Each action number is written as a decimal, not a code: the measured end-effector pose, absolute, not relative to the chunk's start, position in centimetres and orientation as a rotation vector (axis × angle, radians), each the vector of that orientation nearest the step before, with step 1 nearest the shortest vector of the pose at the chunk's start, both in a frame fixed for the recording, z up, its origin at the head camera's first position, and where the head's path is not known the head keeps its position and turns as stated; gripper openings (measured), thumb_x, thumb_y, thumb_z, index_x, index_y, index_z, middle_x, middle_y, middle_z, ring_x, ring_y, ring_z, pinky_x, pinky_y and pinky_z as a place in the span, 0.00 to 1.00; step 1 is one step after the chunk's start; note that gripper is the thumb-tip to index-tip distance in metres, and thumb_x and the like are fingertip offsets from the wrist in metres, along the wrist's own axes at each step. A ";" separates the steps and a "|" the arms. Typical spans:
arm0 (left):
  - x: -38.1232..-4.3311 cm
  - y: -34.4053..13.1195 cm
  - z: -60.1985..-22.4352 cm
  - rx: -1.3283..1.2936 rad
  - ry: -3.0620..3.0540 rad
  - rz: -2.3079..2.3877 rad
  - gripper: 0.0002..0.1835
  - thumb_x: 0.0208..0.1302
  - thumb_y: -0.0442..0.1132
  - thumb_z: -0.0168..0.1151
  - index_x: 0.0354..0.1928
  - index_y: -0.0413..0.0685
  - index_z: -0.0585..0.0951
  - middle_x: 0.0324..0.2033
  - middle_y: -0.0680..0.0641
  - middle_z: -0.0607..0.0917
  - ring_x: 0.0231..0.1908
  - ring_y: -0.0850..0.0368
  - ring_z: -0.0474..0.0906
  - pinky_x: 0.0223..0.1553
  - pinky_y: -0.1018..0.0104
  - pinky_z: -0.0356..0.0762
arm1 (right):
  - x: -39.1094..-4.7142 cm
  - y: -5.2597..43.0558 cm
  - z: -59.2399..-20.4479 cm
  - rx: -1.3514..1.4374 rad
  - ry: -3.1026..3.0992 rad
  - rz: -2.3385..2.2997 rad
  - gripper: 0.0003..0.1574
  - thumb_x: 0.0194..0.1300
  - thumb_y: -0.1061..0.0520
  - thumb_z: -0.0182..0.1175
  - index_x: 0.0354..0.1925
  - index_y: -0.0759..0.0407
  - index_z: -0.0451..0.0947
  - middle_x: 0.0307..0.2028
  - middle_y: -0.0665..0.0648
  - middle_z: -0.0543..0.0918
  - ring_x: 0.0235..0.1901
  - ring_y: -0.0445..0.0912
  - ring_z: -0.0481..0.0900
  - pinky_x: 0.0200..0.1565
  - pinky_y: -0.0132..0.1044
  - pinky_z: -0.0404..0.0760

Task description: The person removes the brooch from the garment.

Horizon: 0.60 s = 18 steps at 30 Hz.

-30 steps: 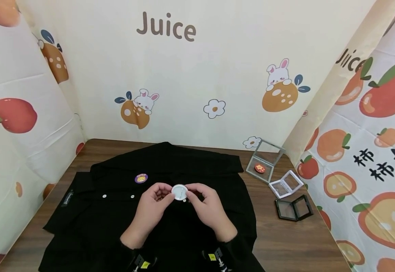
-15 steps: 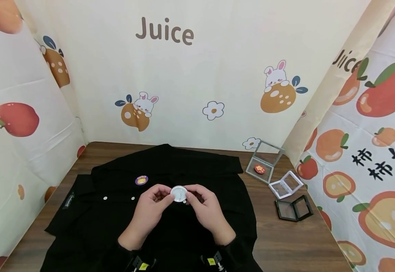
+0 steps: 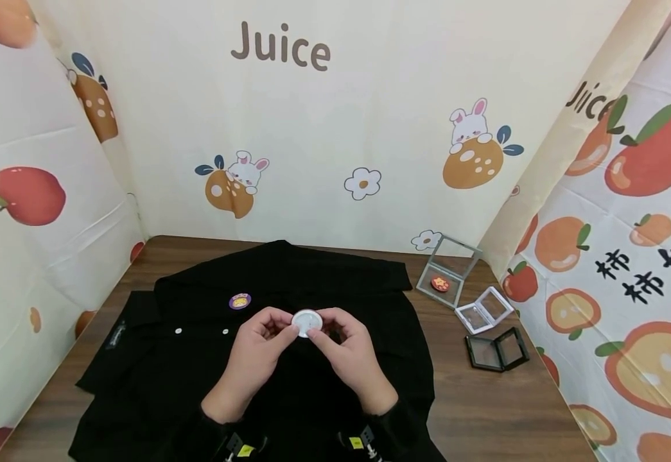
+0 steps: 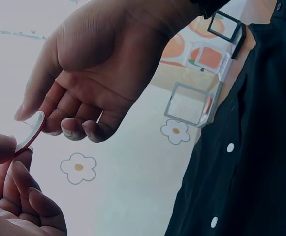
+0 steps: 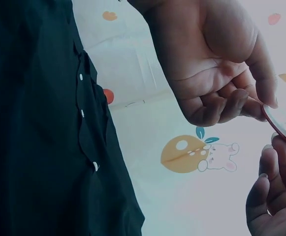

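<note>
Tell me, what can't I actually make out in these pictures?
- Far face of the round disc: turned away in the head view; the wrist views show it nearly edge-on, with just a red rim.
- Near part of the black shirt: cut off by the head view's bottom edge.
- Writing on the dark label: too small and blurred in the head view.
- Fine print on the purple badge: too small in the head view.

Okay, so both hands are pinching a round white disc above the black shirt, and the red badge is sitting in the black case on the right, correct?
Not quite: the red badge sits in the grey case, not the black case, as the head view shows. The left hand and right hand do pinch the white disc above the black shirt.
</note>
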State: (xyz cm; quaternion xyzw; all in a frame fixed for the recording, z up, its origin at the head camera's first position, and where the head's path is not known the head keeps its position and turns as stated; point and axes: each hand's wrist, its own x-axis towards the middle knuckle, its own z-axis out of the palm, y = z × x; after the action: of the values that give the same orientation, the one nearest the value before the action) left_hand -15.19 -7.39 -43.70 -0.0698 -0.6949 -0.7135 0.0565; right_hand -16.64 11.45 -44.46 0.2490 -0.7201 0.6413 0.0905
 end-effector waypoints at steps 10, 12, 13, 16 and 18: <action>-15.0 -6.9 -43.4 -0.285 -2.079 -2.140 0.04 0.66 0.28 0.68 0.40 0.38 0.83 0.35 0.43 0.83 0.35 0.56 0.81 0.37 0.69 0.80 | -16.6 11.1 -44.2 0.730 -2.075 1.914 0.07 0.71 0.66 0.64 0.46 0.59 0.83 0.39 0.58 0.85 0.36 0.45 0.80 0.38 0.38 0.82; -15.0 -6.8 -43.3 -0.285 -2.072 -2.143 0.04 0.66 0.27 0.68 0.40 0.38 0.83 0.35 0.43 0.83 0.35 0.56 0.81 0.37 0.69 0.80 | -16.6 11.0 -44.2 0.739 -2.050 1.916 0.07 0.71 0.67 0.63 0.46 0.61 0.83 0.38 0.60 0.85 0.35 0.44 0.80 0.38 0.38 0.82; -14.9 -6.8 -43.3 -0.279 -2.072 -2.146 0.04 0.66 0.27 0.68 0.40 0.38 0.83 0.35 0.44 0.83 0.35 0.56 0.81 0.37 0.69 0.81 | -16.6 10.9 -44.2 0.743 -2.041 1.917 0.07 0.71 0.68 0.63 0.46 0.61 0.83 0.38 0.60 0.84 0.35 0.44 0.79 0.38 0.37 0.82; -14.9 -6.8 -43.4 -0.276 -2.071 -2.145 0.03 0.66 0.27 0.68 0.40 0.38 0.83 0.35 0.44 0.84 0.35 0.56 0.81 0.38 0.68 0.81 | -16.5 10.8 -44.0 0.752 -2.033 1.906 0.07 0.71 0.68 0.62 0.45 0.62 0.82 0.37 0.61 0.84 0.34 0.43 0.79 0.37 0.37 0.81; -14.9 -6.7 -43.5 -0.281 -2.068 -2.140 0.03 0.66 0.27 0.68 0.40 0.38 0.83 0.35 0.45 0.84 0.35 0.56 0.81 0.38 0.68 0.81 | -16.4 10.8 -43.9 0.756 -2.033 1.894 0.07 0.72 0.68 0.61 0.45 0.62 0.82 0.37 0.61 0.83 0.33 0.43 0.79 0.36 0.37 0.81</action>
State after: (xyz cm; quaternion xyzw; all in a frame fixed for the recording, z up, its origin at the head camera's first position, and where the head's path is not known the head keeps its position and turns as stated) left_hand -14.92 -6.75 -43.47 -0.0936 -0.6899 -0.7137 0.0762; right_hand -16.45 10.76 -43.89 0.2603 -0.7000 0.6521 0.1308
